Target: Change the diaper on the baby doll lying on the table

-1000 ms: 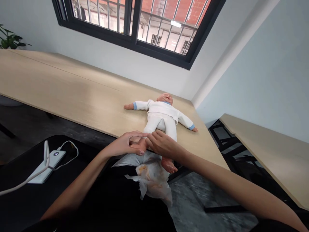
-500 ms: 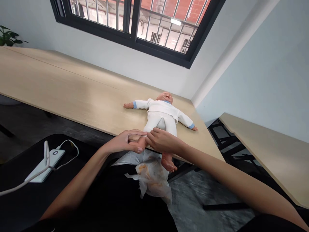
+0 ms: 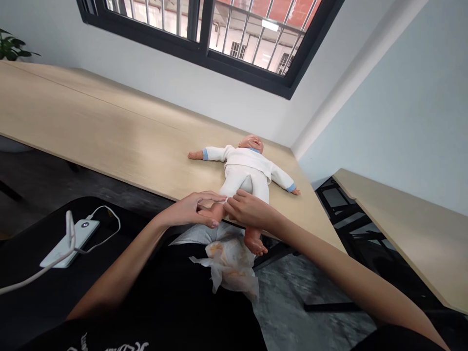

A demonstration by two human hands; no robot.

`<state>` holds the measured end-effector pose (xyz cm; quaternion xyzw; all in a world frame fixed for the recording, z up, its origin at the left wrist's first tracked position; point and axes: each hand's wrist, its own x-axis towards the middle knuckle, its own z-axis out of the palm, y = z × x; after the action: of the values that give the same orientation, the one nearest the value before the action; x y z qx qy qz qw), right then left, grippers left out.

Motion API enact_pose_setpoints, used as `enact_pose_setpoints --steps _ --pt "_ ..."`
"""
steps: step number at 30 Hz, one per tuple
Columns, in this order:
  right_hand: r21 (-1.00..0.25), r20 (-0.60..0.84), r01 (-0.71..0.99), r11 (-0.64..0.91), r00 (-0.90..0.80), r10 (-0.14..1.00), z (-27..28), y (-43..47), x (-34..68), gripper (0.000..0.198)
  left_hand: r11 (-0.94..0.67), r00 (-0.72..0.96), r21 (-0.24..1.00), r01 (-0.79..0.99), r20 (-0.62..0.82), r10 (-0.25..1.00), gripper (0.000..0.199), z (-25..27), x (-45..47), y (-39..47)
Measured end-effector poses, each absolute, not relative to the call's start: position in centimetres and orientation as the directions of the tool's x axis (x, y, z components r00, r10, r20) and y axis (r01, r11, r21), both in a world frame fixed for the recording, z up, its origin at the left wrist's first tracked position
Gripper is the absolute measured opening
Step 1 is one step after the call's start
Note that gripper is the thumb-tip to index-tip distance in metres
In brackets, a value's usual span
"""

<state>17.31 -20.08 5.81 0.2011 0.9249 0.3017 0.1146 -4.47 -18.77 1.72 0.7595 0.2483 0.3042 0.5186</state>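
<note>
A baby doll (image 3: 249,161) in a white top with blue cuffs lies on its back on the wooden table, arms spread. It wears white trousers (image 3: 234,181). Its lower legs reach the near table edge. My left hand (image 3: 186,210) curls round the doll's bare foot (image 3: 216,212) at the left, thumb below and fingers above. With fingers bent in a pinch, my right hand (image 3: 246,210) grips the trouser hem at that same ankle; the exact pinch point is partly hidden. The other bare foot (image 3: 255,242) hangs over the edge below my right wrist.
Crumpled, stained translucent wrapping (image 3: 234,268) lies on my lap. A white power bank (image 3: 71,243) with a cable rests on a black chair (image 3: 22,253) at the left. A second table (image 3: 402,219) stands right, and a barred window (image 3: 204,53) is behind.
The view has shifted slightly. My left fingertips have moved a little closer to my right hand at the trouser hem. The doll's body stays in place.
</note>
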Motion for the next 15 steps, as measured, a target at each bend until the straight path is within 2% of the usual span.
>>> enact_pose_setpoints --steps 5,12,15 --pt "0.568 -0.061 0.354 0.743 -0.882 0.468 5.48 -20.31 17.42 0.02 -0.382 0.697 0.921 0.074 0.227 0.681 0.059 1.89 -4.25 -18.75" --pt "0.514 -0.068 0.405 0.756 -0.859 0.507 5.15 -20.27 17.2 0.025 -0.353 0.671 0.934 0.056 0.227 0.706 0.062 1.22 -4.28 -18.86" --pt "0.508 -0.017 0.437 0.743 -0.857 0.516 4.73 -20.3 17.19 0.025 -0.32 0.656 0.946 0.043 0.215 0.724 0.063 0.95 -4.34 -19.04"
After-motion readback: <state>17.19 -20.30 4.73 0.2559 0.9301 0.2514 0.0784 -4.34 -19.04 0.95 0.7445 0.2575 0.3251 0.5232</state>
